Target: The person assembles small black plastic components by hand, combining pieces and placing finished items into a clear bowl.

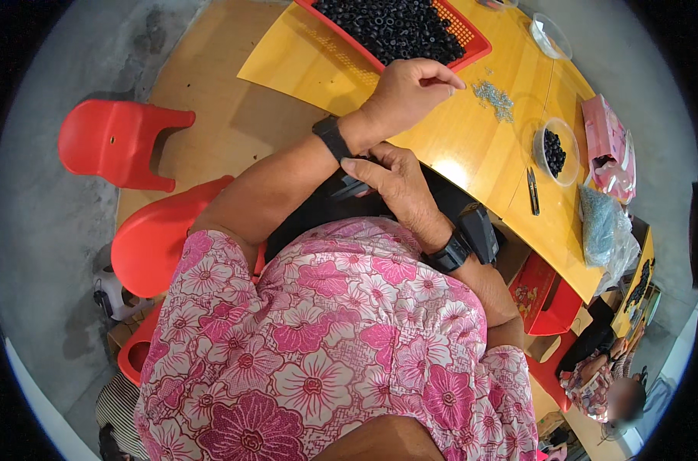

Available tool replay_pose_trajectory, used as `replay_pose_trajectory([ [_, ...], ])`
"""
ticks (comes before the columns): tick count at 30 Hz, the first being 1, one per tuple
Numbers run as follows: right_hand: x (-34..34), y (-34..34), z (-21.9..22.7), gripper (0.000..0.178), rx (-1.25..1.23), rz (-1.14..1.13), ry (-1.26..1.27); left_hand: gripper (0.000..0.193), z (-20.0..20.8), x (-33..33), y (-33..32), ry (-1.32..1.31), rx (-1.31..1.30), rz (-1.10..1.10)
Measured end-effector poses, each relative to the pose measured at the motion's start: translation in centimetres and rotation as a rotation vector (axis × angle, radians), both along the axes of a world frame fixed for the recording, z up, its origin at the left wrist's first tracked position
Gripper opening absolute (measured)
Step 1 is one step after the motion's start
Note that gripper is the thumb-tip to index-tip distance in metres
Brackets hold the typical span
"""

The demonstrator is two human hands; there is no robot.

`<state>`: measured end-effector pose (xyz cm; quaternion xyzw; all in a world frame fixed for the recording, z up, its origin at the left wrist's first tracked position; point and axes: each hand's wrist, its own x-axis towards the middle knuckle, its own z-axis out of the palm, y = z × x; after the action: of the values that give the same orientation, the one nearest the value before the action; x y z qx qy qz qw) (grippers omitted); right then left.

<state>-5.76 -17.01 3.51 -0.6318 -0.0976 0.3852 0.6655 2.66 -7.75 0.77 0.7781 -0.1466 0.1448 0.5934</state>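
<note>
My left hand [412, 96] reaches over the yellow table's near edge, below the red basket. Its thumb and forefinger point right and stand slightly apart, with nothing visible between them. A black strap [332, 138] circles my left wrist, and a dark boxy device [350, 183] sits just under it. My right hand [399, 180] is closed around that device, thumb on top; its other fingers are partly hidden. Another black strap with a box [478, 233] is on my right wrist. Right of my left fingertips lies a loose pile of small clear or silvery pieces [493, 101].
A red basket [478, 48] holds many small black rings. On the table's right are a clear bowl [568, 132] of black parts, thin black snips [532, 192], a pink box [606, 131] and a filled plastic bag [597, 224]. Red stools [111, 142] stand left; another person [595, 376] sits lower right.
</note>
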Motion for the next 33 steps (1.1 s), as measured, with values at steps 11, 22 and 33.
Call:
replay_pose_trajectory([
  [11,-0.2,0.5,0.4,0.035,0.012,0.109,-0.171,0.014,1.0,-0.8,1.1,0.247,-0.203,-0.126],
  [22,2.1,-3.5,-3.0,0.031,0.02,-0.064,-0.047,0.018,2.3,4.4,9.1,-0.183,0.757,0.292],
  [33,1.7,-9.1,-4.0,0.017,0.051,-0.336,-0.053,0.026,-0.6,7.9,7.3,-0.107,0.879,-0.015],
])
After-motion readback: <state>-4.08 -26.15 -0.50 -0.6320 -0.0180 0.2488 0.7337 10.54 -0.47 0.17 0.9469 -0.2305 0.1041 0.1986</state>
